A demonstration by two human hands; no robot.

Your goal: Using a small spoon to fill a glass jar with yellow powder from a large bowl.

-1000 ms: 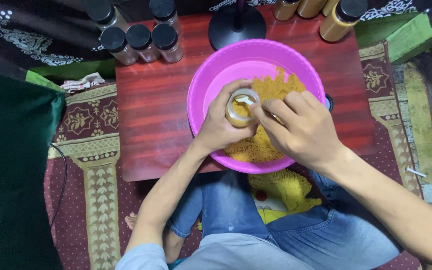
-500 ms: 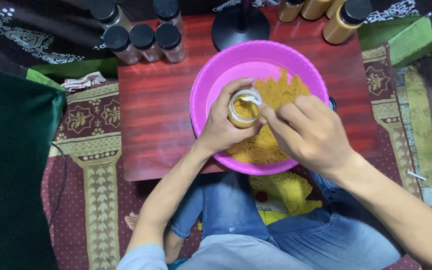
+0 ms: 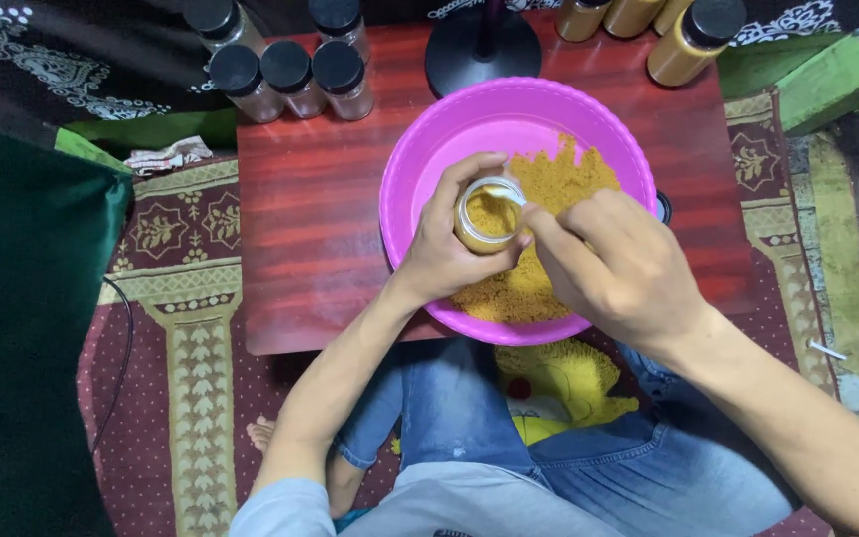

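Five small clear jars with black lids (image 3: 290, 70) stand in a cluster at the table's (image 3: 310, 219) far left corner, their contents brownish. More jars of yellow-brown powder (image 3: 683, 40), one showing a black lid, stand at the far right corner. One open jar (image 3: 487, 214), part-filled with the same yellow powder, is held in the left hand (image 3: 449, 254) over the pink bowl (image 3: 420, 169), the right hand's (image 3: 618, 264) fingers at its mouth.
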